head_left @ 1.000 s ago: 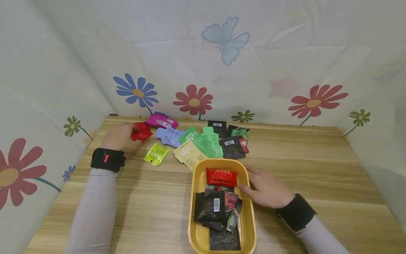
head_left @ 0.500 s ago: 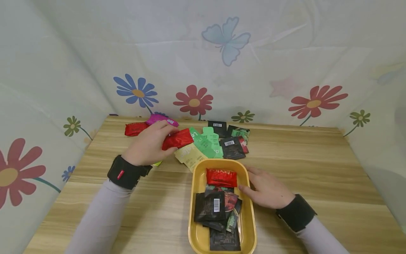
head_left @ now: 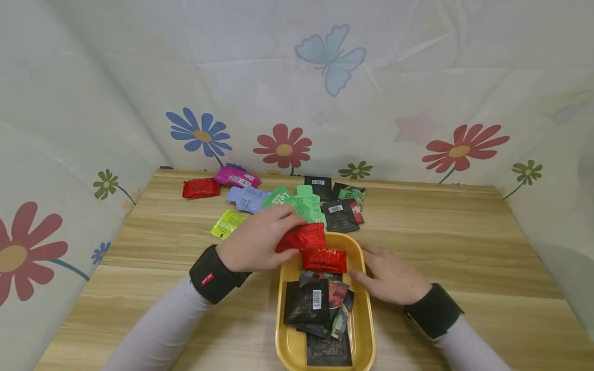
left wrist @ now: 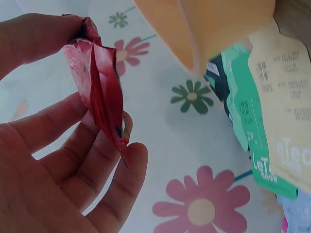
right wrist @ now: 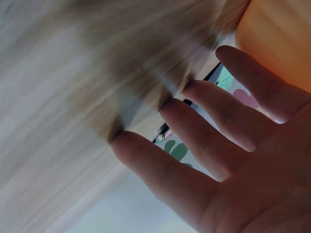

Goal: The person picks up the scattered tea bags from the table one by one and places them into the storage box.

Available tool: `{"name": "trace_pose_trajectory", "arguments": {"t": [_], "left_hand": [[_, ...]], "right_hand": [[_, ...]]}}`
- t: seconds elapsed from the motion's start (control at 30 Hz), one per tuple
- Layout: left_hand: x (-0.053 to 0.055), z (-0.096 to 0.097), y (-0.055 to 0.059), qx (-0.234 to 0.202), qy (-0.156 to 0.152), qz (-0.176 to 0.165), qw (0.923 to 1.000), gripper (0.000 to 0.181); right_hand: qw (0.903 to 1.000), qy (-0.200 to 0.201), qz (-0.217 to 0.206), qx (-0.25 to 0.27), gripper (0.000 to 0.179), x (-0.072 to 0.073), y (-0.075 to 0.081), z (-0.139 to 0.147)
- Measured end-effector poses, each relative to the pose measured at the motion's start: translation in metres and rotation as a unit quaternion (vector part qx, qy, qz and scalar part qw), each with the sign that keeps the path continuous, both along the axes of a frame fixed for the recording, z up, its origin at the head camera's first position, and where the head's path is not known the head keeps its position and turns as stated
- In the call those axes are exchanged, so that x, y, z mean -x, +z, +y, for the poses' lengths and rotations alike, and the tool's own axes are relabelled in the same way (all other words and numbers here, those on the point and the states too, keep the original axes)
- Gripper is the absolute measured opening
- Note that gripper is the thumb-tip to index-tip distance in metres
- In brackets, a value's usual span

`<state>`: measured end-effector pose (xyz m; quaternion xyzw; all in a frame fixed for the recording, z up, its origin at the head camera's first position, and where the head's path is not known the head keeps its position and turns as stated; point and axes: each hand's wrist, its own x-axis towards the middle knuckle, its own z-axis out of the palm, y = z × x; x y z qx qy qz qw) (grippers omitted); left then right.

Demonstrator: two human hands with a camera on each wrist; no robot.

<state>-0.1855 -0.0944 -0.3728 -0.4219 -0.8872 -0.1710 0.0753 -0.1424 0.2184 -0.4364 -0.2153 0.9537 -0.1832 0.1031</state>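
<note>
Left hand (head_left: 260,237) pinches a red packet (head_left: 303,237) between thumb and fingers above the far left corner of a yellow tray (head_left: 369,314); right hand (head_left: 394,275) has its fingers spread, thumb over the tray's right rim. A flower-printed backdrop (head_left: 394,56) rises beyond the wooden table (head_left: 464,242), where the tray sits at the near side. Past the tray's far left, a cream pack (left wrist: 286,97) reads "LeTe" and an overlapped green pack (left wrist: 252,126) "LeT", the remainder hard to make out. Inside the tray, one of the black packets (head_left: 301,309) shows a white barcode (head_left: 317,299); a second red packet (head_left: 325,261) lies at the far end. Far left, a magenta packet (head_left: 236,176) and a yellow-green sachet (head_left: 226,223) carry print too small to read.
</note>
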Motion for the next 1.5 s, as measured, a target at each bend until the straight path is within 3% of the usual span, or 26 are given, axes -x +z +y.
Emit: {"name": "trace_pose_trajectory", "arguments": {"t": [0.17, 0.27, 0.4, 0.6, 0.77, 0.93, 1.17, 1.5], "left_hand": [[-0.006, 0.006, -0.004, 0.010, -0.010, -0.002, 0.9999, 0.111], [-0.004, 0.003, -0.004, 0.005, -0.008, 0.001, 1.0000, 0.124], [0.006, -0.009, -0.003, -0.017, 0.014, -0.001, 0.9998, 0.123], [0.034, -0.038, -0.008, -0.010, 0.100, -0.021, 0.9947, 0.116], [0.064, -0.072, -0.021, 0.006, 0.183, -0.038, 0.9824, 0.114], [0.087, -0.108, -0.032, 0.020, 0.254, -0.063, 0.9649, 0.113], [0.108, -0.147, -0.052, 0.000, 0.283, -0.071, 0.9566, 0.098], [0.120, -0.170, -0.070, 0.040, 0.315, -0.096, 0.9434, 0.084]], "right_hand": [[1.0000, 0.001, 0.004, 0.002, 0.068, 0.000, 0.000, 0.000], [1.0000, 0.000, 0.004, 0.003, 0.068, 0.000, 0.000, 0.000], [1.0000, 0.000, 0.002, 0.003, 0.069, -0.001, 0.000, 0.000], [1.0000, 0.000, -0.001, 0.007, 0.066, -0.001, 0.000, 0.000], [1.0000, 0.000, -0.005, 0.007, 0.067, -0.001, 0.000, 0.000], [1.0000, -0.002, -0.008, 0.005, 0.067, -0.001, 0.001, 0.000], [0.9999, -0.003, -0.008, 0.006, 0.066, -0.001, 0.002, 0.000], [1.0000, -0.006, -0.003, 0.001, 0.068, -0.001, 0.002, -0.001]]}}
